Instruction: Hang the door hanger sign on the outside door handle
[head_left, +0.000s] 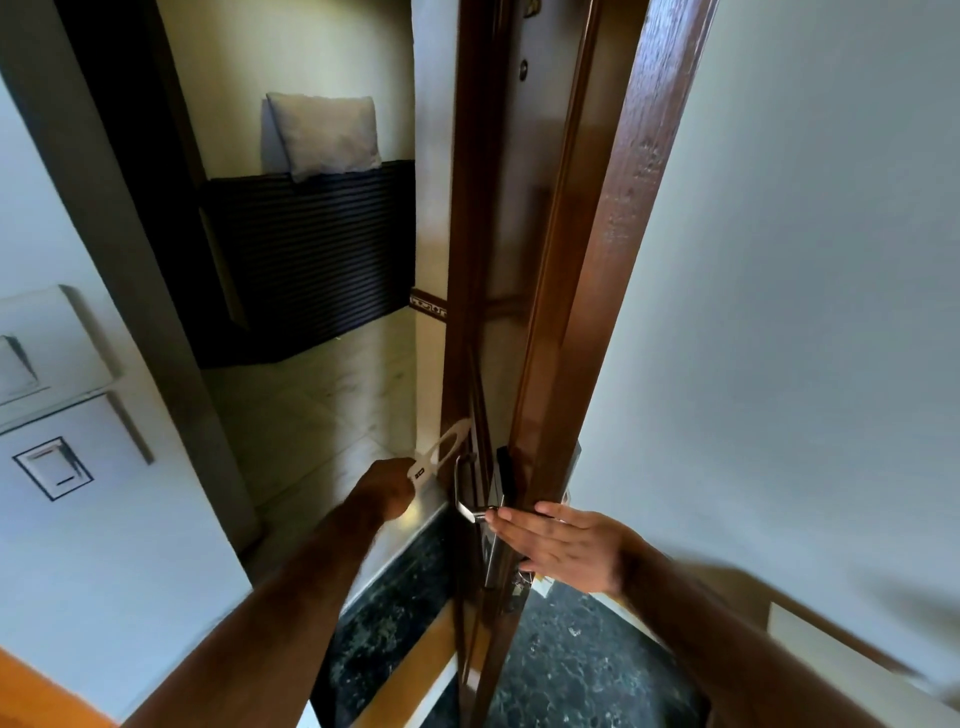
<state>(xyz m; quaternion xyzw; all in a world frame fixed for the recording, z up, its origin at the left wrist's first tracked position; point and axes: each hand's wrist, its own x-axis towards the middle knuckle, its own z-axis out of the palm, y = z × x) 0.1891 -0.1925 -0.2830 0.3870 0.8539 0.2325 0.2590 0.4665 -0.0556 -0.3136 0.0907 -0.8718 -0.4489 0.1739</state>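
A dark brown wooden door (587, 291) stands partly open, seen edge-on. My left hand (387, 488) reaches through the gap and grips the lower end of a white door hanger sign (436, 454). The sign's oval cut-out points up and to the right, just left of the metal outside door handle (460, 480), apart from it. My right hand (561, 545) is flat with fingers stretched out, its fingertips touching the door's edge by the metal latch plate (491, 551). It holds nothing.
Beyond the doorway is a pale tiled floor, a dark slatted panel (311, 260) and a white pillow (327, 135) on top of it. A white wall with a light switch (52, 467) stands at left. Dark marble floor (571, 665) lies below the door.
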